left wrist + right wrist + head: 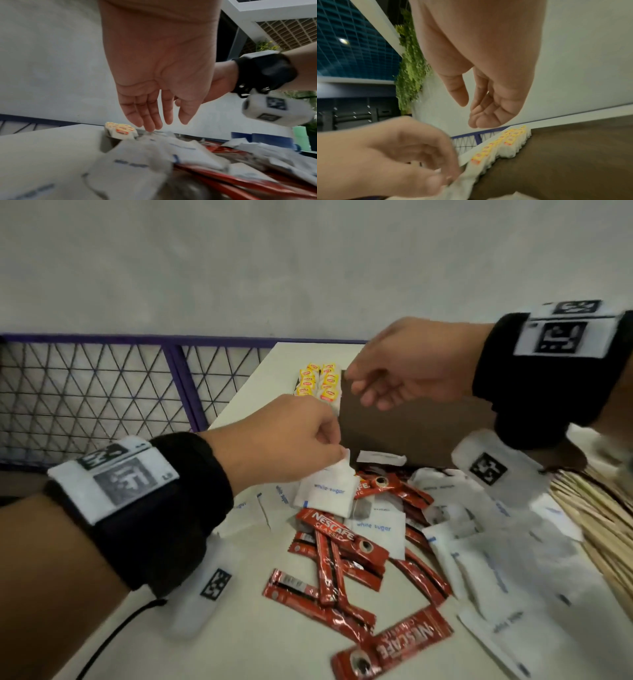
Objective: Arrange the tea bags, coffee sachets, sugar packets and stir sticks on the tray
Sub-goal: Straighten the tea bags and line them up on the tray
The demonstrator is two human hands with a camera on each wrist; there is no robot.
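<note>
My left hand pinches the top corner of a white sugar packet, which hangs just above the pile at the near edge of the brown tray. The right wrist view shows that pinch on the sugar packet close up. My right hand hovers over the tray with loosely curled fingers and holds nothing. Yellow-tagged tea bags stand in rows at the tray's far left corner. Red coffee sachets and more sugar packets lie mixed on the table. Wooden stir sticks lie at the right.
The white table ends at its left edge beside a purple-framed wire fence. A grey wall rises behind. A black cable trails from my left wrist. Most of the tray's brown floor is bare.
</note>
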